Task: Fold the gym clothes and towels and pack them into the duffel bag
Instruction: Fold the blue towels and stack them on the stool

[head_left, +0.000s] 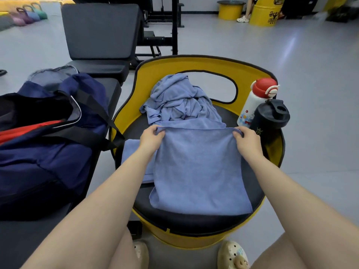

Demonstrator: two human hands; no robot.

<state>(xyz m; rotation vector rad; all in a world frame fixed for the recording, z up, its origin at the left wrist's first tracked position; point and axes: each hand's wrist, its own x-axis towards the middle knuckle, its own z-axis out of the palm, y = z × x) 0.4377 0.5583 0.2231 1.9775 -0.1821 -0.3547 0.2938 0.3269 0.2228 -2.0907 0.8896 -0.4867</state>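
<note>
Blue terry: towel (pixel 198 167) lies flat on the black seat (pixel 194 218) of a yellow tub chair (pixel 186 63), already doubled over by the look of it.
L hand (pixel 150 137): pinching the towel's far-left corner, fingers curled over the edge.
R hand (pixel 246 139): pinching the far-right corner, same curl; grip on both sides is a pinch, not spread.
Key relation: held edge runs left-right between the two hands, on the far side; rest of the towel stretches toward the person, near edge free at the seat front. Neither hand is nearer, they sit level on the same edge.
Next move, my guess: draw the held edge back over the body to the near edge, or swing one corner across to the other; either way both pinches need to travel together or the fold goes skew.
Pile (pixel 180 100): crumpled blue cloth behind the towel, unfolded, w/ a 2nd flat blue piece showing under the L wrist.
Bag (pixel 48 152): navy duffel, mouth open, red item inside, on a black bench left of the chair; L hand is the nearer one for packing.
Bottles: white w/ red cap (pixel 256 101) and black shaker (pixel 270 117), on the seat's right edge, just beside the R hand; could get knocked.
</note>
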